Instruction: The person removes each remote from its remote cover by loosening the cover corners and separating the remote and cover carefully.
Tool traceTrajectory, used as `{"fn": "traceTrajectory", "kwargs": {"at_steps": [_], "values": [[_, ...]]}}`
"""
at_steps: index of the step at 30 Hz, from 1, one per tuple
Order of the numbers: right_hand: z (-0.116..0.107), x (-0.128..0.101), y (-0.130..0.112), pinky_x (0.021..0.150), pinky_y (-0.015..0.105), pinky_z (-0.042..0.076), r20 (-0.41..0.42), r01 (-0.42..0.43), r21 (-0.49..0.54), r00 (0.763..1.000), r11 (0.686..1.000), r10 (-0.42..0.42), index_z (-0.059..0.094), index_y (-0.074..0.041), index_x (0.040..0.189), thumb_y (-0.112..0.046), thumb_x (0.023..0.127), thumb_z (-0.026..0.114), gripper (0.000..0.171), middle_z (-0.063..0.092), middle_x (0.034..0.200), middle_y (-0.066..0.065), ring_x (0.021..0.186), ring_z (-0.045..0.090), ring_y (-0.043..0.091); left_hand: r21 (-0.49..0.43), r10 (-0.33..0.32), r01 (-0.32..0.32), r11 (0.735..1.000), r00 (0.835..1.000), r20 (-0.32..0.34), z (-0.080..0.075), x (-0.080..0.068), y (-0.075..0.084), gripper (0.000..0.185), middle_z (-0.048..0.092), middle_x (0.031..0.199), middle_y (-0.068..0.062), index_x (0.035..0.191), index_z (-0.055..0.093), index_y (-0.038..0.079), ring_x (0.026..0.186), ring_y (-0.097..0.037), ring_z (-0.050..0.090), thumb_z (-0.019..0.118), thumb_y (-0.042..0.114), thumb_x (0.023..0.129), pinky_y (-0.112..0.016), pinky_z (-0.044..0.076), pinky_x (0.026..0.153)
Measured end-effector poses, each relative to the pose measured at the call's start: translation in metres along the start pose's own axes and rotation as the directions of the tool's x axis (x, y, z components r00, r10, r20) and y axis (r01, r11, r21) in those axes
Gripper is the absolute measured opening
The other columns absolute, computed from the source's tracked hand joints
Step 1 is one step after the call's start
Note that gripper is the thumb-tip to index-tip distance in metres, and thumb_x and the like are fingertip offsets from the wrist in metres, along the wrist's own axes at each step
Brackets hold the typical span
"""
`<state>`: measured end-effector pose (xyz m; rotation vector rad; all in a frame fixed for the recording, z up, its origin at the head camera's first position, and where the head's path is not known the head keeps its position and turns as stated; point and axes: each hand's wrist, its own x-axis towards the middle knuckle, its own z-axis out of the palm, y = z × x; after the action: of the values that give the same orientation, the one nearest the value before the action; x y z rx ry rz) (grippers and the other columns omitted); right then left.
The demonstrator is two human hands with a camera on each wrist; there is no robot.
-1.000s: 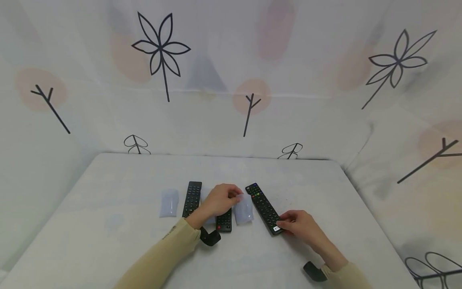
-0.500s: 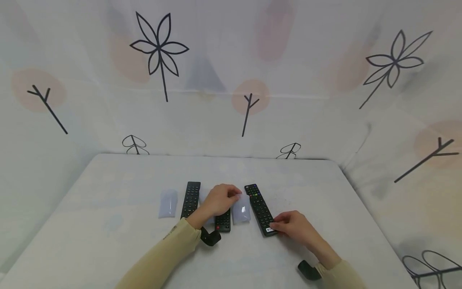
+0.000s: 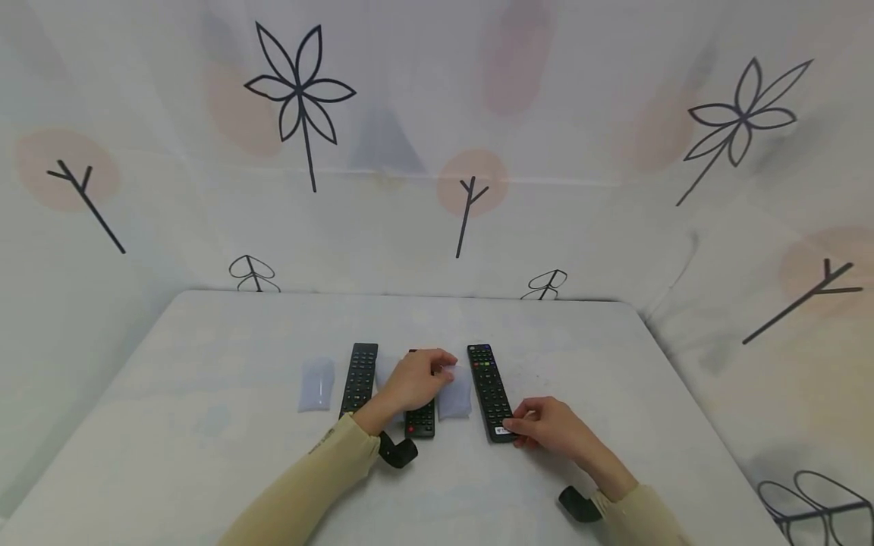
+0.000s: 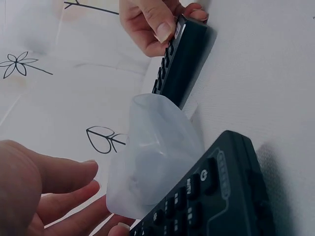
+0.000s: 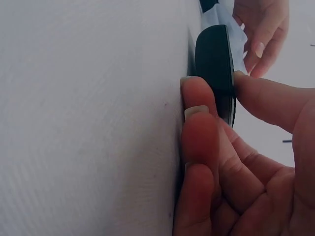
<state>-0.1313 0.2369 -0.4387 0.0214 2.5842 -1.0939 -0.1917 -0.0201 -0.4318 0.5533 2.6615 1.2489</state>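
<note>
Right remote: long black button remote point(image 3: 490, 392) lies flat, just right of the clear plastic sleeve point(image 3: 455, 394).
Right hand point(image 3: 550, 428): pinches its near end.
Left hand point(image 3: 414, 381): pinches the sleeve's top edge.

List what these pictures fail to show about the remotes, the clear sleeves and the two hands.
- Middle remote: in the head view the left hand covers most of it.
- Clear sleeve: whether it is empty is unclear; the plastic is cloudy in the left wrist view.
- Right remote: button labels too small; the right wrist view shows only its end, pinched by the right hand.
- Far-left sleeve: contents too faint.
</note>
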Motion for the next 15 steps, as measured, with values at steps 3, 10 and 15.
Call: {"fn": "traceTrajectory", "kwargs": {"at_steps": [3,10,15], "values": [[0.0007,0.0001,-0.0004,0.062,0.031,0.047,-0.004,-0.015,0.009,1.0,1.0,0.015,0.067,-0.008,0.089,-0.026,0.089,0.075,0.02,0.068,0.066,0.002,0.064,0.058,0.016,-0.009,0.004,-0.004,1.0,1.0,0.005,0.0,-0.0005,-0.0001,0.03,0.067,0.12,-0.003,0.127,0.066,0.011,0.11,-0.02,0.06,0.062,0.02,0.099,-0.041,0.048,0.093],[0.0012,0.0005,0.0004,0.061,0.03,0.048,-0.014,-0.022,0.042,1.0,0.999,0.022,0.069,-0.005,0.101,-0.02,0.092,0.071,0.017,0.068,0.066,0.003,0.063,0.06,0.017,-0.033,0.005,-0.005,0.999,1.0,0.002,-0.0018,-0.0024,0.0015,0.032,0.067,0.122,-0.002,0.128,0.065,0.009,0.113,-0.021,0.061,0.061,0.023,0.1,-0.04,0.049,0.093],[0.001,0.0015,0.0018,0.062,0.03,0.048,-0.006,-0.016,0.067,1.0,0.998,0.017,0.063,-0.002,0.126,-0.019,0.09,0.073,0.041,0.069,0.067,0.004,0.063,0.061,0.017,-0.027,-0.01,0.01,1.0,1.0,-0.004,-0.0009,-0.0027,0.0022,0.033,0.066,0.124,-0.003,0.128,0.064,0.01,0.116,-0.022,0.06,0.059,0.027,0.1,-0.041,0.048,0.095]]}}
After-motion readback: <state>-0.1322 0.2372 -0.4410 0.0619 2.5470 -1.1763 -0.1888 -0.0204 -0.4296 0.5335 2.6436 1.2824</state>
